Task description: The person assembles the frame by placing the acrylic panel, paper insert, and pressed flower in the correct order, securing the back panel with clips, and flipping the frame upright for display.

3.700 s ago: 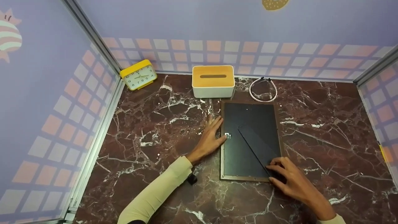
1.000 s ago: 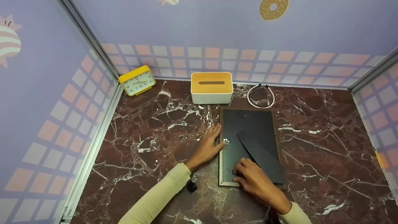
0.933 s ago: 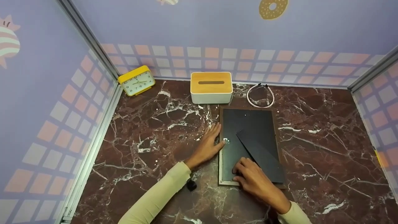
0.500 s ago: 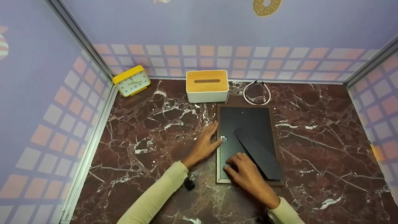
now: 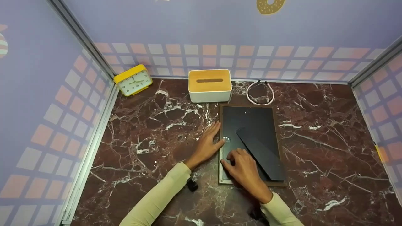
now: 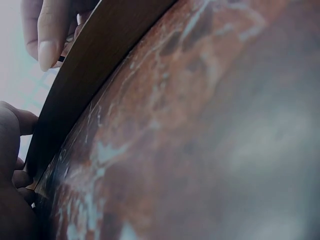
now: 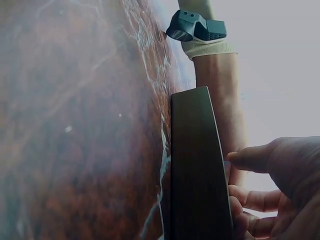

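A picture frame (image 5: pixel 248 117) lies on the table with its black back upward and its stand leg (image 5: pixel 260 157) slanting toward the lower right corner. My left hand (image 5: pixel 205 144) rests along the frame's left edge, fingers extended, its thumb beside a small silver clip (image 5: pixel 226 139). Over the lower left of the backing, my right hand (image 5: pixel 245 164) has bent fingers, and its thumb touches the left rim. In the left wrist view, the right thumb (image 6: pixel 48 40) is near a tiny dark piece at the rim; whether it is pinched is unclear. The right wrist view has the frame's side (image 7: pixel 197 165) beside the fingers.
Behind the frame stand a white tissue box (image 5: pixel 209 86) with a wooden lid and a pale headband (image 5: pixel 260 93). A yellow alarm clock (image 5: pixel 133 81) is in the back left corner. Patterned walls enclose the dark marble table (image 5: pixel 317 141).
My right hand has left the stand leg at the lower right corner, crossed to the bottom edge, then moved up to the left rim. My left hand stays at the left edge.
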Demonstrator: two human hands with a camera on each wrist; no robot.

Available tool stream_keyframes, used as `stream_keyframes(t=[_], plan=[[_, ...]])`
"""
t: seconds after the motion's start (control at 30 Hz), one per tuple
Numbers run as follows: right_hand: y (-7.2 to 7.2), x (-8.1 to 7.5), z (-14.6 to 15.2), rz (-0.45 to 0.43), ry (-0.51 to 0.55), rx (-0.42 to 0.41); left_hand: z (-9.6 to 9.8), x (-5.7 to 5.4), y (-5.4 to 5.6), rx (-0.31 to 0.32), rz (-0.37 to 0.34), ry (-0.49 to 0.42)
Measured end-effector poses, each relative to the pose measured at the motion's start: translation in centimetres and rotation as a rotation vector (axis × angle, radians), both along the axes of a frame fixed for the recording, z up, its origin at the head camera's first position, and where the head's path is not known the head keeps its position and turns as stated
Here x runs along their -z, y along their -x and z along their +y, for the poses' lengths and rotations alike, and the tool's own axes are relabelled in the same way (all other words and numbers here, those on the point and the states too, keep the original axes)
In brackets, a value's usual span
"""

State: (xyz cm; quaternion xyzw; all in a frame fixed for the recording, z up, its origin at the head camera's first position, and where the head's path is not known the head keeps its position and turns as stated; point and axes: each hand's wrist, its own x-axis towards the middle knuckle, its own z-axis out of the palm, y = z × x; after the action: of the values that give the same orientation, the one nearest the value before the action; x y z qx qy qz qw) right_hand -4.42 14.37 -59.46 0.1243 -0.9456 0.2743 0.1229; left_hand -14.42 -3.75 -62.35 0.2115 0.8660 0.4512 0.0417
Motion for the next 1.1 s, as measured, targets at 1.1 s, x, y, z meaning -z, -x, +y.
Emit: stream_keyframes(t=[1.1], plan=[[-1.3,-2.6,7.8,0.210,0.401,-0.040,0.2,0.0,0.2,0.000,0.016,0.031]])
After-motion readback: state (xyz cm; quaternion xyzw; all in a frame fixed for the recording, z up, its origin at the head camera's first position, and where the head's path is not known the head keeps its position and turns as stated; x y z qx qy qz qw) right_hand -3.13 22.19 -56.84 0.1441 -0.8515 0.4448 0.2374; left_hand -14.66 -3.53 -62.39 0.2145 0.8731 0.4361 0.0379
